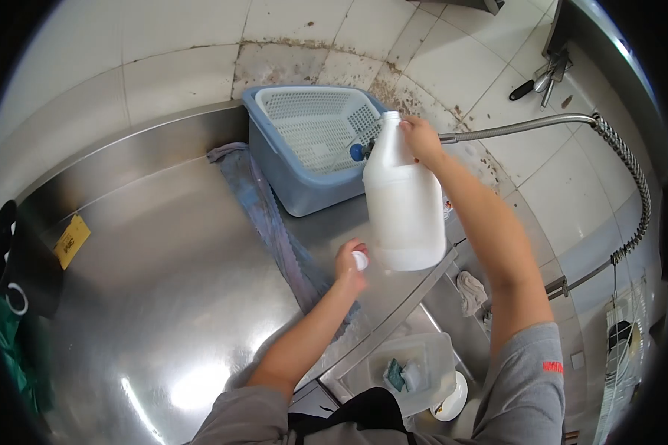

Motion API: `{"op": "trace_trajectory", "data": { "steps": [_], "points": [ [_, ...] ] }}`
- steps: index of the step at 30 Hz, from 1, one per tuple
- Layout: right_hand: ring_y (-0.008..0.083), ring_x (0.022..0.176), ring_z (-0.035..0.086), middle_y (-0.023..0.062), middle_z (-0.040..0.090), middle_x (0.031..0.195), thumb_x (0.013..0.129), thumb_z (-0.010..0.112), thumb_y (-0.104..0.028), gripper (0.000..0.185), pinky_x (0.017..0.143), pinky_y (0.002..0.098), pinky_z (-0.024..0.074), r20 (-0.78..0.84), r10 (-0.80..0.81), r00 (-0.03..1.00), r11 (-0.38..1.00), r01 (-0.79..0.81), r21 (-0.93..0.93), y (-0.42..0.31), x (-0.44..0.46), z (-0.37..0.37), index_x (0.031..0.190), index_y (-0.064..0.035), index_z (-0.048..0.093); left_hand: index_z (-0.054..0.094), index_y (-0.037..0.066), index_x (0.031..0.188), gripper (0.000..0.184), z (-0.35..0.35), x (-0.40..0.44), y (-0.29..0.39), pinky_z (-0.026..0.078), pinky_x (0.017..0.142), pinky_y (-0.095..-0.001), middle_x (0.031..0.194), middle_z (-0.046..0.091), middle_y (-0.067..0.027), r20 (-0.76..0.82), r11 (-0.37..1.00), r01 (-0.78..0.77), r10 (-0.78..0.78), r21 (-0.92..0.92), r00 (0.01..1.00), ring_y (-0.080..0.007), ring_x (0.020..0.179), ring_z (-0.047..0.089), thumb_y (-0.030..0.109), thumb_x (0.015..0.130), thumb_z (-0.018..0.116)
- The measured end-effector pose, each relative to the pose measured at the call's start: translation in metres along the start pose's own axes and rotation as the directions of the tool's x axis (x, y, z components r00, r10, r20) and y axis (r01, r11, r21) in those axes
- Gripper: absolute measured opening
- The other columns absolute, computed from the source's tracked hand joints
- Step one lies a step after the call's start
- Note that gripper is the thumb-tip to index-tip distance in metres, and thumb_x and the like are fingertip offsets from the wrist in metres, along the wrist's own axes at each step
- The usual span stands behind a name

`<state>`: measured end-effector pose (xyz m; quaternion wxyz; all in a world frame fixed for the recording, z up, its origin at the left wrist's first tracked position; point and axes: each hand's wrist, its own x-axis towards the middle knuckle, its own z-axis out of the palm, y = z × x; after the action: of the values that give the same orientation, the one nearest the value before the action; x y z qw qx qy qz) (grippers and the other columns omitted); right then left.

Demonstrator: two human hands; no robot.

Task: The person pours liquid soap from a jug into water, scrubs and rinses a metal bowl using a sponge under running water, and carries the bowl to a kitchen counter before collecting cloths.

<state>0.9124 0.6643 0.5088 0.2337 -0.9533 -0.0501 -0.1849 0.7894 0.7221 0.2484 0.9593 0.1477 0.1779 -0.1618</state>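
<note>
Right hand [421, 139]: closed round the handle of a white jug [406, 215], near its neck. Left hand [351, 265]: fingers gathered on a small white cap [360, 260], just beside the jug's base.

Progress (judged): cap appears off and jug lifted; no liquid seen leaving. Cap not on the neck. Fill level cannot be told.

Position: jug held above the right part of the worktop [163, 245], partly in front of the blue tub [319, 199], which holds a white basket [304, 119].

Orientation: long axis runs near to far, neck at the far end and slightly left, base near. Exact tilt from vertical unclear from this single view.
</note>
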Motion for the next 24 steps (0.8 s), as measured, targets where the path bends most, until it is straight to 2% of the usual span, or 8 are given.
{"op": "trace_trajectory", "data": {
  "steps": [3, 7, 11, 16, 18, 19, 22, 24],
  "points": [
    [0.0255, 0.049, 0.055, 0.0169, 0.059, 0.072, 0.084, 0.047, -0.024, 0.027, 0.043, 0.0356, 0.0451, -0.086, 0.039, 0.996, 0.989, -0.026, 0.148, -0.004, -0.032, -0.020, 0.099, -0.0050, 0.056, 0.045, 0.010, 0.100, 0.029, 0.003, -0.054, 0.020, 0.040, 0.086, -0.0428, 0.106, 0.043, -0.0129, -0.217, 0.955, -0.004, -0.063, -0.296, 0.974, -0.0254, 0.103, 0.042, 0.004, 0.071, 0.043],
    [0.0292, 0.054, 0.058, 0.0198, 0.060, 0.078, 0.084, 0.047, -0.026, 0.029, 0.054, 0.0364, 0.0472, -0.086, 0.026, 0.996, 0.983, -0.010, 0.184, -0.016, -0.091, -0.049, 0.101, -0.0047, 0.056, 0.045, 0.010, 0.097, 0.028, -0.009, -0.090, 0.022, 0.041, 0.083, -0.0432, 0.103, 0.044, -0.0132, -0.294, 0.938, -0.187, 0.098, -0.293, 0.951, -0.0265, 0.101, 0.043, 0.002, 0.070, 0.042],
    [0.0107, 0.044, 0.044, 0.0053, 0.051, 0.056, 0.085, 0.049, -0.024, 0.028, 0.041, 0.0277, 0.0375, -0.249, -0.259, 0.933, 0.924, 0.314, 0.216, -0.006, -0.147, -0.063, 0.102, -0.0030, 0.057, 0.048, 0.007, 0.095, 0.018, -0.016, -0.148, 0.038, 0.048, 0.069, -0.0327, 0.085, 0.051, -0.0079, 0.048, 0.946, -0.293, 0.302, -0.136, 0.952, -0.0216, 0.081, 0.053, 0.010, 0.077, 0.050],
    [0.0073, 0.051, 0.043, 0.0015, 0.049, 0.056, 0.084, 0.051, -0.024, 0.028, 0.049, 0.0239, 0.0362, -0.272, -0.402, 0.874, 0.803, 0.480, 0.354, -0.056, -0.277, -0.125, 0.101, -0.0029, 0.058, 0.051, 0.002, 0.101, 0.027, 0.034, -0.298, 0.042, 0.046, 0.058, -0.0228, 0.083, 0.055, -0.0064, 0.386, 0.761, -0.627, 0.534, 0.168, 0.752, -0.0142, 0.073, 0.057, 0.022, 0.084, 0.053],
    [0.0071, 0.051, 0.043, 0.0011, 0.049, 0.056, 0.083, 0.052, -0.024, 0.028, 0.048, 0.0238, 0.0361, -0.257, -0.423, 0.869, 0.746, 0.495, 0.445, -0.068, -0.330, -0.143, 0.101, -0.0029, 0.058, 0.051, -0.001, 0.101, 0.035, 0.041, -0.361, 0.042, 0.046, 0.055, -0.0225, 0.085, 0.058, -0.0079, 0.483, 0.638, -0.732, 0.575, 0.240, 0.660, -0.0134, 0.068, 0.058, 0.030, 0.085, 0.052],
    [0.0333, 0.082, 0.058, 0.0193, 0.060, 0.089, 0.082, 0.051, -0.027, 0.028, 0.072, 0.0333, 0.0447, -0.208, -0.388, 0.898, 0.764, 0.439, 0.473, -0.074, -0.358, -0.150, 0.096, -0.0045, 0.060, 0.053, 0.000, 0.100, 0.036, 0.049, -0.394, 0.037, 0.046, 0.055, -0.0219, 0.084, 0.059, -0.0079, 0.481, 0.503, -0.786, 0.621, 0.359, 0.618, -0.0132, 0.066, 0.058, 0.032, 0.086, 0.049],
    [0.0325, 0.081, 0.059, 0.0174, 0.061, 0.088, 0.082, 0.052, -0.026, 0.027, 0.071, 0.0333, 0.0452, -0.152, -0.470, 0.869, 0.705, 0.474, 0.527, -0.086, -0.431, -0.143, 0.097, -0.0049, 0.059, 0.056, 0.003, 0.099, 0.038, 0.048, -0.470, 0.029, 0.044, 0.055, -0.0220, 0.083, 0.062, -0.0070, 0.516, 0.095, -0.777, 0.697, 0.622, 0.498, -0.0121, 0.066, 0.057, 0.037, 0.085, 0.049],
    [0.0325, 0.081, 0.059, 0.0168, 0.061, 0.087, 0.082, 0.053, -0.022, 0.024, 0.070, 0.0331, 0.0455, -0.128, -0.561, 0.818, 0.632, 0.523, 0.572, -0.098, -0.481, -0.134, 0.098, -0.0053, 0.059, 0.057, 0.003, 0.095, 0.035, 0.033, -0.504, 0.022, 0.044, 0.058, -0.0273, 0.083, 0.061, -0.0095, 0.663, -0.347, -0.645, 0.667, 0.681, 0.341, -0.0161, 0.070, 0.057, 0.036, 0.081, 0.055]
  ]
}}
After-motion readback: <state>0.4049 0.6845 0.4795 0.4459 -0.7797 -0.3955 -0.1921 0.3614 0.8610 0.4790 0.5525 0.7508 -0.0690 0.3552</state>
